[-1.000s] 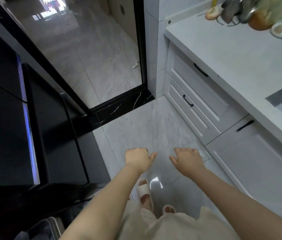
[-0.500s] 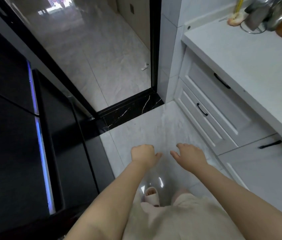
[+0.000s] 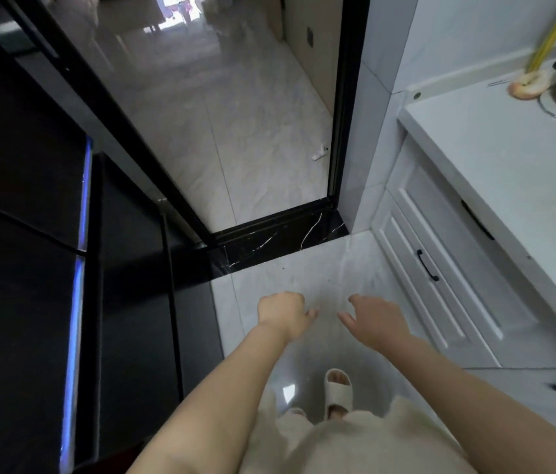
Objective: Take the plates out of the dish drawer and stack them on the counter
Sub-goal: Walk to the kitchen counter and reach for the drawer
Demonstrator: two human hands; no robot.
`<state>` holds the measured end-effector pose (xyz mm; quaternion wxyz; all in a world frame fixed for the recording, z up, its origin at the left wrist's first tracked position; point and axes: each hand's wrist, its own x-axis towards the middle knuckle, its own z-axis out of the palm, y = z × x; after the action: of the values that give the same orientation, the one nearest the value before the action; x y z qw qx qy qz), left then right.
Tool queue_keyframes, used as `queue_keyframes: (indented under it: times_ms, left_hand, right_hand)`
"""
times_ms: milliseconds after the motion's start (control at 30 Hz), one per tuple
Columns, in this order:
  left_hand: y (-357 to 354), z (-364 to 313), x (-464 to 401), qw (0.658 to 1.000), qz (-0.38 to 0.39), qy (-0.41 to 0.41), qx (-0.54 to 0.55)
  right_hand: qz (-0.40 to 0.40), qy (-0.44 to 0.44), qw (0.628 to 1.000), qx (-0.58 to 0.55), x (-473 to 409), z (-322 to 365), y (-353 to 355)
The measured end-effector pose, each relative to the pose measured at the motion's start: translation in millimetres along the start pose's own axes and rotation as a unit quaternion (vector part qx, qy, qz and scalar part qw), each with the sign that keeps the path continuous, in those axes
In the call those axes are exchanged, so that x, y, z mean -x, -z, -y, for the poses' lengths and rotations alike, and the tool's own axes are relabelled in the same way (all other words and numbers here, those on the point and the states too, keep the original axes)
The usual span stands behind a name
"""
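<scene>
Both hands, left loosely curled, right relaxed, hang empty above the floor; plates unseen, likely heavy, slippery, breakable: grip opposite rims.

I see dim, soft light; daylight comes through the far doorway, glare spots the floor, and edges bend and blur.

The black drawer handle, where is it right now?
In the head view, right side: the black drawer handle is on a white drawer front under the counter.
</scene>
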<state>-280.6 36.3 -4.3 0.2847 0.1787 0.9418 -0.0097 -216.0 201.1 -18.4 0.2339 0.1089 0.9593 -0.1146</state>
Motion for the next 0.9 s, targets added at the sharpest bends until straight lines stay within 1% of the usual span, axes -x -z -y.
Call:
queue_keyframes:
  times_ms: [200, 300, 400, 600, 733, 833, 900]
  left_hand:
    - [20.5, -10.9, -24.8, 1.000, -0.002, -0.009, 0.016]
    - [30.4, -7.1, -40.6, 1.000, 0.014, -0.021, 0.010]
    - [41.4, -2.8, -62.5, 0.999, 0.026, -0.040, 0.001]
    - [88.4, 11.1, -120.6, 0.991, 0.029, -0.121, -0.052]
    - [125.1, 30.1, -158.6, 0.982, 0.027, -0.174, -0.066]
    - [146.4, 40.9, -183.9, 0.970, 0.023, -0.221, -0.094]
    - [154.9, 44.6, -197.1, 0.965, 0.016, -0.250, -0.081]
  right_hand:
    - [0.004, -0.011, 0.999, -0.032, -31.8, -9.8, 21.9]
    - [0.013, -0.021, 0.999, -0.048, -44.8, -15.1, 31.4]
    - [0.004, -0.045, 0.997, -0.059, -59.7, -17.8, 39.5]
    - [-0.018, -0.121, 0.991, -0.059, -101.6, -7.3, 64.3]
    - [-0.034, -0.175, 0.980, -0.085, -126.4, 12.2, 76.9]
    - [-0.038, -0.227, 0.967, -0.113, -139.5, 26.3, 79.8]
    - [-0.051, -0.272, 0.949, -0.151, -143.0, 34.7, 78.2]
